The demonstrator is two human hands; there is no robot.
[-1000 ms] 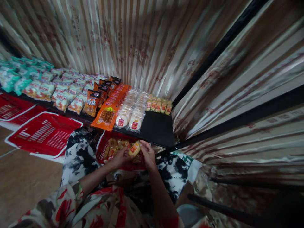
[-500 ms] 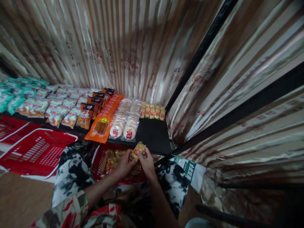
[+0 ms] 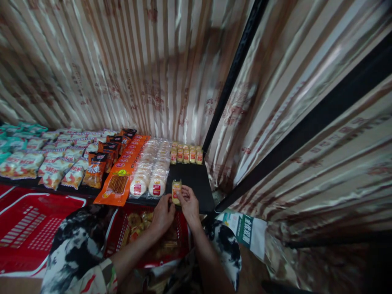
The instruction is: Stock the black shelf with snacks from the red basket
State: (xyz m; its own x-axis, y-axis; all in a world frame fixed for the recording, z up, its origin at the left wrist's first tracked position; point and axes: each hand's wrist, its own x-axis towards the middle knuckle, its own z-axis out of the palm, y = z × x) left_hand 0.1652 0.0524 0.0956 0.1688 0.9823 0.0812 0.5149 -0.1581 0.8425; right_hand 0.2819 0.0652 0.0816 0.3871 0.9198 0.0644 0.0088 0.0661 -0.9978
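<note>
Both my hands hold one small yellow snack pack point(image 3: 176, 190) over the front edge of the black shelf point(image 3: 196, 179). My left hand point(image 3: 163, 213) pinches its lower left side. My right hand point(image 3: 189, 202) pinches its right side. Below my hands a red basket point(image 3: 180, 245) rests on my lap with several more of the same packs inside. A row of the same yellow packs point(image 3: 186, 154) stands at the back of the shelf.
Left of my hands lie two rows of round white rice crackers point(image 3: 150, 169), a long orange packet point(image 3: 124, 173) and many snack bags point(image 3: 58, 163). Red baskets point(image 3: 27, 228) lie on the floor at left. Striped curtains point(image 3: 137, 73) and black poles point(image 3: 232, 77) surround the shelf.
My hands lifted the yellow pack out of the basket on my lap and carried it forward onto the shelf's front edge. The view tilted upward.
</note>
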